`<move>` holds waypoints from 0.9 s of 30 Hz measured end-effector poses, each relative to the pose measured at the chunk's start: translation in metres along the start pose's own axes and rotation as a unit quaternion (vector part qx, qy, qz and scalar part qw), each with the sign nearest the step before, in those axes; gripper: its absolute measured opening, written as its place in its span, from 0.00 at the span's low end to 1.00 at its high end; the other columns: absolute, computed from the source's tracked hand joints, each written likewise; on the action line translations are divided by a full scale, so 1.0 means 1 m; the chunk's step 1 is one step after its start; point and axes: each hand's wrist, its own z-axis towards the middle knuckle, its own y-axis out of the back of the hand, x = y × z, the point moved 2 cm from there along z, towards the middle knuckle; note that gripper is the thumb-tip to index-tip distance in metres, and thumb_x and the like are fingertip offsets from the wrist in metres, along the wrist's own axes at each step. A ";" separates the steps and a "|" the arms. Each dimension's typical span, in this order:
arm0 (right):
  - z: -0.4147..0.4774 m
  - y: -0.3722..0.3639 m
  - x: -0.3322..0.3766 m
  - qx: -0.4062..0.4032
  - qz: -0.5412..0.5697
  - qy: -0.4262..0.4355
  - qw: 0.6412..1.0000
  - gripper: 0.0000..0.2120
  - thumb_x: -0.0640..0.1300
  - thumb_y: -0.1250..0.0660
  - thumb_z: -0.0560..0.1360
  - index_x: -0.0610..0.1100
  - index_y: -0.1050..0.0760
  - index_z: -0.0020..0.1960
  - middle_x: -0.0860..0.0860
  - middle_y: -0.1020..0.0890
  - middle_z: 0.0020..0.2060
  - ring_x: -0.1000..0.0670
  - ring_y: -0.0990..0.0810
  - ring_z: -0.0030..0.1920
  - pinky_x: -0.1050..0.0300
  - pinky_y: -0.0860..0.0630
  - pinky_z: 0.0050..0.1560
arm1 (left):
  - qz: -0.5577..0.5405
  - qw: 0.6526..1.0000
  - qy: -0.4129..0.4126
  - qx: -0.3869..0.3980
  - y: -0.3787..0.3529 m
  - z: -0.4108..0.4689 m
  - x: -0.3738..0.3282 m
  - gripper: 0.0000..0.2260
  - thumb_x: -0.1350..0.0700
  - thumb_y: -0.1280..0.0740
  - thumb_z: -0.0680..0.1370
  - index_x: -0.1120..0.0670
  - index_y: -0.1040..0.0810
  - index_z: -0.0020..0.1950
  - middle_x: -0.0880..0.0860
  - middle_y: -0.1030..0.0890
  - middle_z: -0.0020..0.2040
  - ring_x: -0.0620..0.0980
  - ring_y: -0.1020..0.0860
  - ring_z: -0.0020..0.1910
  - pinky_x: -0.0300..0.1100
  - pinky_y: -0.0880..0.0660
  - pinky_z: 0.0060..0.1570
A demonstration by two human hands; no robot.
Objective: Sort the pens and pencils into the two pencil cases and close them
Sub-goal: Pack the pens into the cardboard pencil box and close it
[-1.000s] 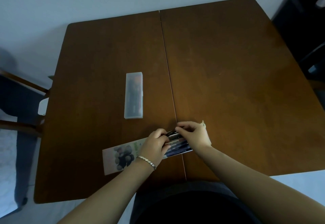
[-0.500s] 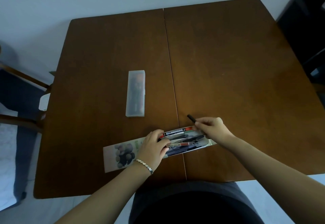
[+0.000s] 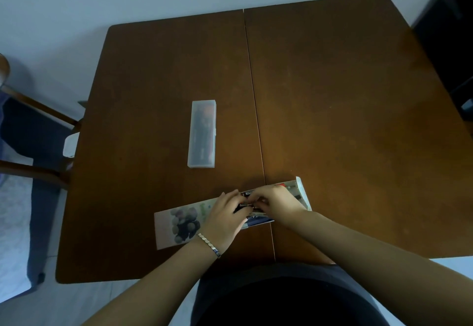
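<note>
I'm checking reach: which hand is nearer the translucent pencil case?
Left. The left hand is just below the translucent pencil case, slightly to its right; the right hand sits farther right.

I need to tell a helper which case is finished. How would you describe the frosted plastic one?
On the brown table, left of its centre seam, lies the frosted case, shut. Unlike the printed case under both hands, it is plain, translucent and untouched.

Both hands hide most pens [image 3: 252, 208] in open case [image 3: 303, 192]; frosted case [image 3: 202, 133] contents blurred.
</note>
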 end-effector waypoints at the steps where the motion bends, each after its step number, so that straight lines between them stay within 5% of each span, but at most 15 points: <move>1: -0.002 0.003 -0.004 -0.030 0.001 0.000 1.000 0.10 0.30 0.35 0.73 0.36 0.19 0.51 0.42 0.17 0.50 0.45 0.20 0.53 0.54 0.24 0.57 | 0.000 1.000 -0.017 -0.005 -0.004 0.001 0.002 0.20 0.58 0.17 0.51 0.53 0.15 0.42 0.52 0.14 0.45 0.57 0.16 0.48 0.54 0.21 0.47; 4: -0.007 0.017 -0.019 -0.085 -0.065 -0.019 0.994 0.12 0.30 0.37 0.74 0.37 0.20 0.53 0.42 0.17 0.51 0.43 0.21 0.55 0.52 0.27 0.58 | 0.056 0.997 -0.038 -0.034 -0.005 -0.001 0.008 0.21 0.57 0.17 0.52 0.53 0.15 0.44 0.51 0.14 0.44 0.55 0.16 0.49 0.55 0.21 0.47; 9: -0.005 0.019 -0.022 0.019 -0.220 -0.027 0.975 0.16 0.35 0.41 0.77 0.44 0.27 0.64 0.48 0.22 0.59 0.47 0.29 0.62 0.53 0.28 0.59 | 0.075 0.992 -0.057 -0.089 -0.006 -0.002 0.007 0.19 0.58 0.17 0.52 0.53 0.14 0.42 0.51 0.14 0.43 0.56 0.16 0.49 0.56 0.21 0.47; 19: 0.009 0.027 0.007 0.120 -0.400 -0.068 0.906 0.15 0.31 0.39 0.75 0.38 0.28 0.61 0.43 0.31 0.61 0.41 0.23 0.55 0.51 0.27 0.47 | 0.061 0.986 -0.066 -0.138 -0.012 -0.004 0.012 0.16 0.58 0.18 0.56 0.54 0.14 0.41 0.49 0.15 0.42 0.55 0.17 0.50 0.56 0.21 0.48; 23: -0.007 0.059 -0.015 0.024 -0.311 -0.149 0.938 0.11 0.37 0.39 0.76 0.40 0.28 0.58 0.44 0.30 0.57 0.41 0.21 0.50 0.52 0.27 0.45 | 0.060 0.988 -0.052 -0.136 -0.014 -0.004 0.013 0.15 0.57 0.19 0.58 0.53 0.15 0.43 0.47 0.16 0.42 0.52 0.20 0.54 0.53 0.21 0.51; 27: -0.031 0.073 -0.032 -0.148 0.076 -0.177 0.970 0.03 0.39 0.35 0.75 0.43 0.23 0.47 0.47 0.24 0.46 0.47 0.21 0.45 0.60 0.24 0.47 | 0.070 0.991 -0.026 -0.114 -0.013 -0.003 0.007 0.18 0.56 0.19 0.57 0.53 0.16 0.45 0.49 0.16 0.43 0.53 0.17 0.51 0.51 0.20 0.50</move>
